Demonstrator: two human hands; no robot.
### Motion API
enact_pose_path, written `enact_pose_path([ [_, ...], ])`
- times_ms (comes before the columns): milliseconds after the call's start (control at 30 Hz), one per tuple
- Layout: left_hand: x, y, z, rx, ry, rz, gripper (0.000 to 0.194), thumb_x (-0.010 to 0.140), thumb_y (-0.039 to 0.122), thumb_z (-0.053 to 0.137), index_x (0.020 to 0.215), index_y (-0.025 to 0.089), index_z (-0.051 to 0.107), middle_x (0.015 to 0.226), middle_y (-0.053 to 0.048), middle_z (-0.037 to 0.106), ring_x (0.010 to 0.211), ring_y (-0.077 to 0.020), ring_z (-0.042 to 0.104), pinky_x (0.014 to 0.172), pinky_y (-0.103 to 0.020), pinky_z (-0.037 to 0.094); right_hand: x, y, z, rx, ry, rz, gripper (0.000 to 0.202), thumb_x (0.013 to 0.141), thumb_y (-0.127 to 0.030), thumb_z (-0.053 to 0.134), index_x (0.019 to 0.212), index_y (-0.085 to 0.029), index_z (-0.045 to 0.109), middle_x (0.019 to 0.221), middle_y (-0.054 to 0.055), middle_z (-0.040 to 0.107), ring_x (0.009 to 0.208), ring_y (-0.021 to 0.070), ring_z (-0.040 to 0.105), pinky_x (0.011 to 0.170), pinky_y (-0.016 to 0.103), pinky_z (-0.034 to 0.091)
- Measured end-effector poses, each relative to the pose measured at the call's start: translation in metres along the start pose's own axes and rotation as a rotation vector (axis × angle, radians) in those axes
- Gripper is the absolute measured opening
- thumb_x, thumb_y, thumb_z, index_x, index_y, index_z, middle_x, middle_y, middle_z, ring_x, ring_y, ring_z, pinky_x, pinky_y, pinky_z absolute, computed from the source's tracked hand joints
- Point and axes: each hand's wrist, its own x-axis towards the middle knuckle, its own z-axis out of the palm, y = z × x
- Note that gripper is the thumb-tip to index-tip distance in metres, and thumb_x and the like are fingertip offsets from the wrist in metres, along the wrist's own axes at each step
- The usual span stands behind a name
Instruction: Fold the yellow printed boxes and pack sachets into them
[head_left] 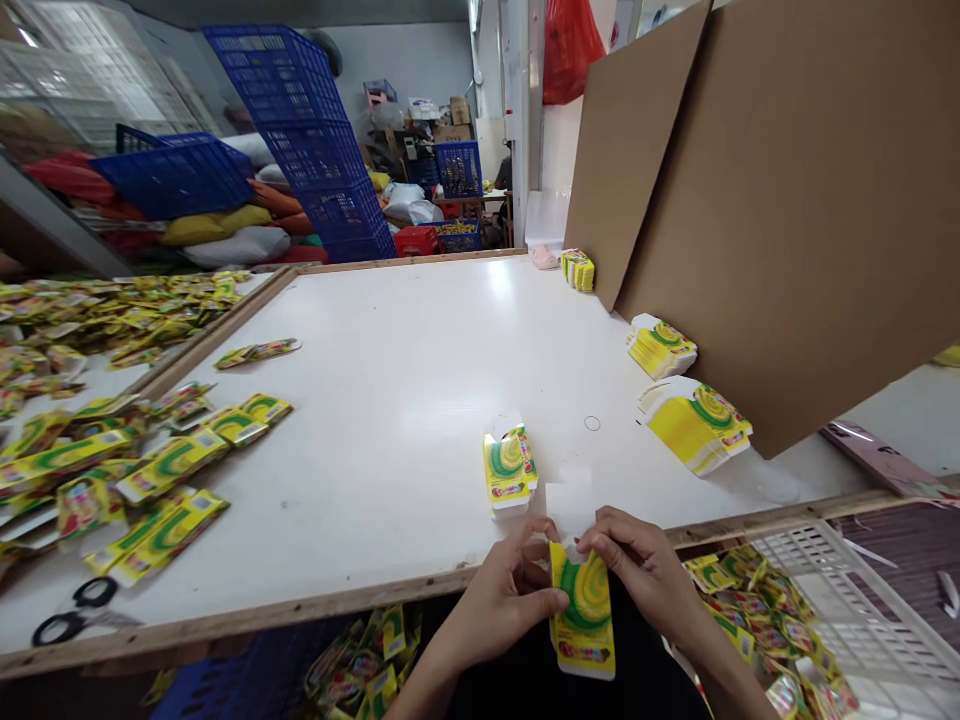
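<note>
Between my hands, at the near table edge, is a small yellow and green carton [586,615] with a white flap standing up at its top. My left hand [502,605] grips its left side, thumb lying across the front. Fingers of my right hand [643,562] pinch it at the upper right corner, by the open end. Just beyond, on the table, sits a small stack of similar cartons [508,468].
On the white table [390,400], bundles of flat cartons [697,425] line the right, beside leaning cardboard sheets [780,200]. Filled cartons [176,465] pile up at left, near black-handled scissors [82,608]. A white crate [847,590] and a blue crate [247,665] stand below the edge.
</note>
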Motion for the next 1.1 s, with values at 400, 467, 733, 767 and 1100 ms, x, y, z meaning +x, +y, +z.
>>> enact_pose_path([
  [400,0.002,-0.01,-0.003,0.246,0.233,0.129,0.041,0.084,0.023,0.065,0.124,0.024,0.055,0.12,-0.009,0.064,0.084,-0.0174,0.067,0.077,-0.029,0.053,0.002,0.003,-0.005,0.029,0.109,-0.075,0.042,0.091,-0.053,0.047,0.099,-0.024,0.076,0.09,0.007,0.061,0.087,0.0223,0.058,0.076,0.032,0.049],
  [467,0.004,-0.014,-0.004,0.327,0.285,0.145,0.042,0.084,0.021,0.063,0.126,0.025,0.056,0.123,-0.009,0.062,0.083,-0.0172,0.067,0.077,-0.03,0.054,0.002,0.002,-0.005,0.055,0.031,0.039,0.041,0.09,-0.054,0.05,0.108,-0.024,0.071,0.079,0.003,0.062,0.077,0.02,0.059,0.071,0.031,0.049],
  [733,0.009,-0.024,0.0,0.369,0.23,0.127,0.053,0.088,0.018,0.053,0.14,0.028,0.043,0.137,-0.012,0.053,0.095,-0.0199,0.065,0.086,-0.036,0.054,0.008,0.008,0.01,-0.052,0.041,0.19,0.028,0.084,-0.03,0.056,0.11,-0.024,0.045,0.067,-0.005,0.065,0.052,0.0131,0.052,0.053,0.022,0.04],
  [767,0.009,-0.023,0.001,0.369,0.232,0.127,0.054,0.088,0.018,0.052,0.14,0.028,0.042,0.138,-0.012,0.052,0.096,-0.0204,0.065,0.086,-0.037,0.054,0.009,0.008,0.01,-0.078,0.033,0.19,0.029,0.084,-0.028,0.055,0.111,-0.025,0.044,0.069,-0.005,0.065,0.053,0.0135,0.053,0.053,0.022,0.039],
  [1100,0.009,-0.015,-0.001,0.37,0.29,0.122,0.052,0.087,0.017,0.054,0.137,0.027,0.045,0.133,-0.011,0.056,0.087,-0.0178,0.064,0.081,-0.034,0.053,0.01,0.008,0.009,-0.326,0.089,0.141,0.032,0.086,-0.03,0.055,0.117,-0.024,0.049,0.065,-0.006,0.053,0.054,0.0155,0.052,0.056,0.025,0.038],
])
